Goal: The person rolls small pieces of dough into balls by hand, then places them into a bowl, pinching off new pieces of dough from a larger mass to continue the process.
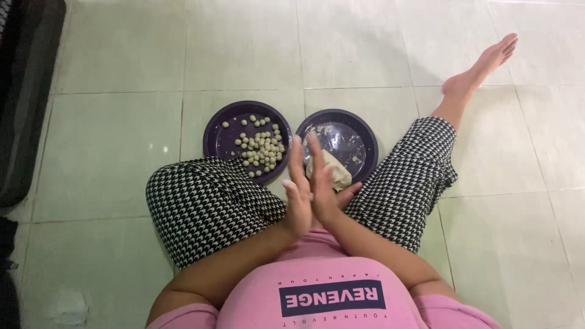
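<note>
I sit on a tiled floor with my left hand (297, 198) and my right hand (322, 183) pressed flat, palm to palm, fingers straight, above my lap. Anything between the palms is hidden. Just beyond the hands lies a pale lump of dough (336, 175) on the near side of a dark purple round plate (367, 141). To its left, a second dark purple plate (211, 139) holds several small pale dough balls (262, 151), mostly clustered toward its right side.
My left knee (201, 204) in checked trousers is bent in front of the left plate. My right leg (414, 170) stretches out to the upper right, ending in a bare foot (487, 61). A dark piece of furniture (24, 91) runs along the left edge.
</note>
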